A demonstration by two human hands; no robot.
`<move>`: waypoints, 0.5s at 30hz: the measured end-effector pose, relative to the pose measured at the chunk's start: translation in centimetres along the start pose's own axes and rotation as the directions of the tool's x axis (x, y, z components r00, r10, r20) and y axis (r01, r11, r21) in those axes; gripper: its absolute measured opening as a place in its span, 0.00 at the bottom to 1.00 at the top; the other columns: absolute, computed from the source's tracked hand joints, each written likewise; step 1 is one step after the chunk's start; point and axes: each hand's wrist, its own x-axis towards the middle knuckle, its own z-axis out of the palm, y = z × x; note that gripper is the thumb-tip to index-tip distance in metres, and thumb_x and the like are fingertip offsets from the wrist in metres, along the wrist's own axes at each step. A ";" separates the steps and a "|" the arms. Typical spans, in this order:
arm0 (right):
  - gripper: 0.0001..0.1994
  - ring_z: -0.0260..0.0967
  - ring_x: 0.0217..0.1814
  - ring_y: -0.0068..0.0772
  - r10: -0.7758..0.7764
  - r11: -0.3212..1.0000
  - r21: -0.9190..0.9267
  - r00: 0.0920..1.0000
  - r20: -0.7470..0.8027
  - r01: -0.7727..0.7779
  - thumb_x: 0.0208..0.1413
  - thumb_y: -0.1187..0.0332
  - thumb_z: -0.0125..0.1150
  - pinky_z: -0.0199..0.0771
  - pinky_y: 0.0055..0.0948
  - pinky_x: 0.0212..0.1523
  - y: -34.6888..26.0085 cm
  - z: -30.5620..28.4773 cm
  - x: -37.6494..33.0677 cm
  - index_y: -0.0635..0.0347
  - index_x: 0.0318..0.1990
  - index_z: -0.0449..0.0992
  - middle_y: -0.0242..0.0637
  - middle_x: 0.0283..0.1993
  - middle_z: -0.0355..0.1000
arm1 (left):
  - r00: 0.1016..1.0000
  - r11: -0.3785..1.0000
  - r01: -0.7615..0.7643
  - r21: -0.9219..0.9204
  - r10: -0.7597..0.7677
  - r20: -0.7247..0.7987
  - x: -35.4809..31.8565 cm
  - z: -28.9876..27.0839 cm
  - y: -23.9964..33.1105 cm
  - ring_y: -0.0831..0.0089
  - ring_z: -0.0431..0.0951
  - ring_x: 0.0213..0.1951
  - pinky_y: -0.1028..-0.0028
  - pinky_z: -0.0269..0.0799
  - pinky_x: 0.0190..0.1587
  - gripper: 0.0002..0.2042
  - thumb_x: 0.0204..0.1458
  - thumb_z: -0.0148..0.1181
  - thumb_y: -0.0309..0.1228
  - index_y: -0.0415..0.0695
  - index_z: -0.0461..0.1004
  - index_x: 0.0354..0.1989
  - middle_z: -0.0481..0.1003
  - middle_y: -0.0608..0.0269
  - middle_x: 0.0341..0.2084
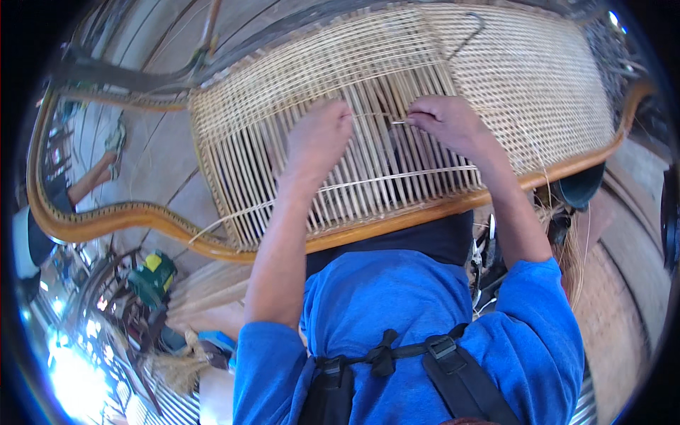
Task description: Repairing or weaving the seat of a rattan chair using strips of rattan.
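Okay, I have the right hand (443, 119) pinching a thin pale strip (399, 122), its tip pointing left, crosswise to the long slats (370, 152) of the half-woven panel (304, 86) beneath both hands. Right is nearer the strip; left hand (322, 131) is clenched across the gap, can't tell on what.

Partly woven pale cane panel (365, 142) spans curved wooden frame (354, 233).

The floor (159, 152) is pale, in big jointed slabs; toward its near left corner, white light (78, 379) glares beside ridged sheeting (178, 409).
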 end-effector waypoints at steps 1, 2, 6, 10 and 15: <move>0.10 0.70 0.31 0.40 -0.015 1.000 0.007 1.000 0.019 0.015 0.53 0.63 0.55 0.70 0.32 0.34 -0.1 0.2 0.0 0.61 0.36 0.74 0.42 0.30 0.72 | 1.000 1.000 0.025 0.002 -0.025 -0.003 -0.2 0.4 0.3 0.58 0.74 0.35 0.68 0.69 0.40 0.10 0.51 0.52 0.33 0.40 0.73 0.36 0.72 0.53 0.34; 0.10 0.70 0.31 0.40 0.062 0.998 -0.008 0.998 0.000 -0.062 0.53 0.63 0.55 0.70 0.32 0.34 0.2 0.6 0.1 0.61 0.37 0.73 0.43 0.30 0.72 | 0.986 0.999 0.037 -0.030 -0.042 -0.162 -0.1 1.0 0.5 0.57 0.74 0.35 0.68 0.69 0.40 0.10 0.51 0.52 0.33 0.41 0.73 0.36 0.72 0.52 0.34; 0.11 0.70 0.35 0.46 0.126 0.991 0.061 0.990 -0.066 -0.122 0.55 0.63 0.52 0.69 0.38 0.37 1.1 1.4 0.2 0.62 0.38 0.71 0.46 0.32 0.71 | 0.917 0.931 0.245 -0.270 -0.314 -0.248 -1.2 1.7 2.3 0.56 0.75 0.35 0.65 0.70 0.42 0.10 0.52 0.50 0.34 0.42 0.73 0.34 0.72 0.52 0.35; 0.10 0.69 0.33 0.47 0.039 0.999 0.038 0.993 -0.110 -0.035 0.55 0.64 0.52 0.69 0.39 0.36 1.4 1.6 0.2 0.63 0.33 0.71 0.47 0.31 0.71 | 0.981 0.976 0.119 -0.181 -0.144 -0.127 -2.2 4.3 4.1 0.57 0.76 0.29 0.62 0.72 0.33 0.09 0.52 0.49 0.34 0.43 0.72 0.30 0.72 0.52 0.29; 0.09 0.70 0.35 0.47 0.143 0.988 0.063 0.986 -0.086 -0.138 0.54 0.64 0.52 0.70 0.37 0.37 1.8 -0.1 -0.2 0.62 0.33 0.72 0.47 0.33 0.71 | 0.983 0.985 0.175 -0.005 -0.175 -0.063 -0.8 5.1 7.4 0.54 0.75 0.36 0.59 0.71 0.37 0.10 0.50 0.52 0.35 0.42 0.73 0.35 0.73 0.51 0.32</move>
